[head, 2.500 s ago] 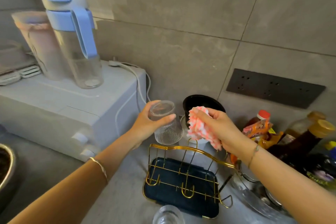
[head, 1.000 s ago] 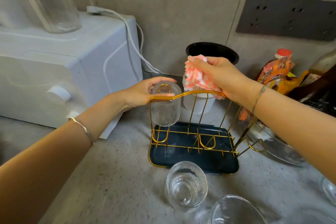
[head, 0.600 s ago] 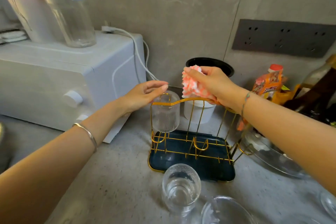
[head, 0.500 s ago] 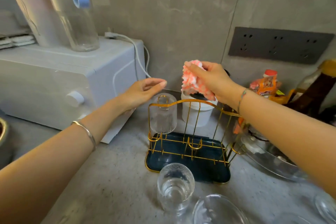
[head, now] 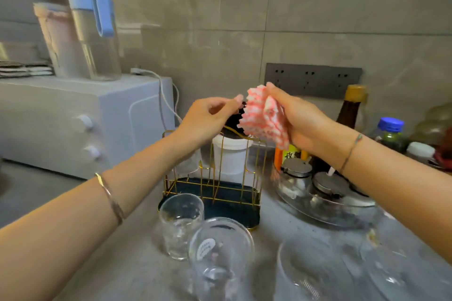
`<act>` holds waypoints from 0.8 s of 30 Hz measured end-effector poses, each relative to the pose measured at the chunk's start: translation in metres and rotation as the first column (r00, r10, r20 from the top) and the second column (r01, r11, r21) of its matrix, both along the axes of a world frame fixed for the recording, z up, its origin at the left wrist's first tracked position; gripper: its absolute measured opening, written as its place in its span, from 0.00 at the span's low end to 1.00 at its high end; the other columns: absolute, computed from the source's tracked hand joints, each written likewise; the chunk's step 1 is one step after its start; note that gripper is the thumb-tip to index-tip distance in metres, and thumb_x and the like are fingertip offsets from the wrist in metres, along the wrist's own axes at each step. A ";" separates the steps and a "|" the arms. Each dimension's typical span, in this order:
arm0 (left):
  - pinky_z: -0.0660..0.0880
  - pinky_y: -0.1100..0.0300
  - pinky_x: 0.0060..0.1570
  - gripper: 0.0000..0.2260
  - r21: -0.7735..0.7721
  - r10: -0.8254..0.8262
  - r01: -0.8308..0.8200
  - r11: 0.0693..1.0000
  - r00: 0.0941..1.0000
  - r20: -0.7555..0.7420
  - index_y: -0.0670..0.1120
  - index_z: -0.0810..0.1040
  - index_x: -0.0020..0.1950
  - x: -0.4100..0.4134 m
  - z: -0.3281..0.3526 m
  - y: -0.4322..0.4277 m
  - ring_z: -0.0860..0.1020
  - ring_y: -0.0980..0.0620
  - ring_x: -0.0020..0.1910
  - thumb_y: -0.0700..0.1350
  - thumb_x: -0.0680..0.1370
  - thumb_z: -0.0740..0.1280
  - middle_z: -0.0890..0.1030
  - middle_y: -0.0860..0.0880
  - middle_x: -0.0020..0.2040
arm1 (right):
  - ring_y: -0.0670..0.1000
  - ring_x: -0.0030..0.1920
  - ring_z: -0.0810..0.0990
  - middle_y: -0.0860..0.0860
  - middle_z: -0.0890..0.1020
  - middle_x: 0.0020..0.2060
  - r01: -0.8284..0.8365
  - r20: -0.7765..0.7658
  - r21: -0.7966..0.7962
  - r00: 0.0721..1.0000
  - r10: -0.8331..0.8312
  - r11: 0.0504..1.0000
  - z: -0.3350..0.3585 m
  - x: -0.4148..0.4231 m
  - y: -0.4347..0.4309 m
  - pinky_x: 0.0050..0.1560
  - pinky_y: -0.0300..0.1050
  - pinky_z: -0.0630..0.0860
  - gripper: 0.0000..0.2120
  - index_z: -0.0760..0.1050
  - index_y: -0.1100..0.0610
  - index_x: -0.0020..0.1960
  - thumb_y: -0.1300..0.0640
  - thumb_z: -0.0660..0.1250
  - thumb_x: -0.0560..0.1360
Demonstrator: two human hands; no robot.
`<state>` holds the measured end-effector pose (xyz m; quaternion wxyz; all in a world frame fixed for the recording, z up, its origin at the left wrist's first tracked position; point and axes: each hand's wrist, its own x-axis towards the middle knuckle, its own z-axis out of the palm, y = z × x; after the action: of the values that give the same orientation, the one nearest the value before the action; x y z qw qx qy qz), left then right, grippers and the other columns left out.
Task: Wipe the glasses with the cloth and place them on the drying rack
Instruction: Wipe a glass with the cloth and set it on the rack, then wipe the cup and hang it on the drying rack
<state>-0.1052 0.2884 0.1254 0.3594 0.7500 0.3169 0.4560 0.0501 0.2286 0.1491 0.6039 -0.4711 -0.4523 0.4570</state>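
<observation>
My right hand [head: 302,124] grips a crumpled pink-and-white checked cloth [head: 263,115] above the gold wire drying rack [head: 212,193] with its dark tray. My left hand [head: 208,120] hovers beside the cloth, fingers loosely curled, and its fingertips reach the cloth's left edge. One ribbed glass [head: 189,165] hangs upside down on the rack's left peg, partly hidden behind my left wrist. In front of the rack two clear glasses [head: 181,225] [head: 220,259] stand on the counter. A third glass [head: 305,276] is blurred at the bottom right.
A white appliance [head: 85,124] with a blue-handled pitcher [head: 95,27] stands at the left. Behind the rack is a white tub with a black lid [head: 231,154]. At the right are a glass dish of condiment jars [head: 318,193], sauce bottles [head: 349,110] and a wall socket strip [head: 313,79].
My left hand set the ribbed glass upside down on the rack, let go and rose to the cloth. My right hand kept hold of the cloth. More of the front glasses now shows.
</observation>
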 end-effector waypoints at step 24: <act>0.75 0.68 0.33 0.05 -0.064 -0.180 0.177 0.982 0.983 -0.046 0.45 0.82 0.46 0.009 -0.074 -0.219 0.79 0.57 0.37 0.47 0.75 0.72 0.83 0.52 0.39 | 0.54 0.52 0.83 0.58 0.84 0.54 -0.105 -0.134 -0.227 0.988 0.076 0.968 -0.100 0.007 -0.260 0.52 0.47 0.81 0.15 0.76 0.62 0.59 0.56 0.65 0.75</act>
<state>-0.0963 0.0691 0.0517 0.4127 0.7758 0.2707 0.3930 0.0574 -0.0310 0.0488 0.5499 -0.4882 -0.3779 0.5626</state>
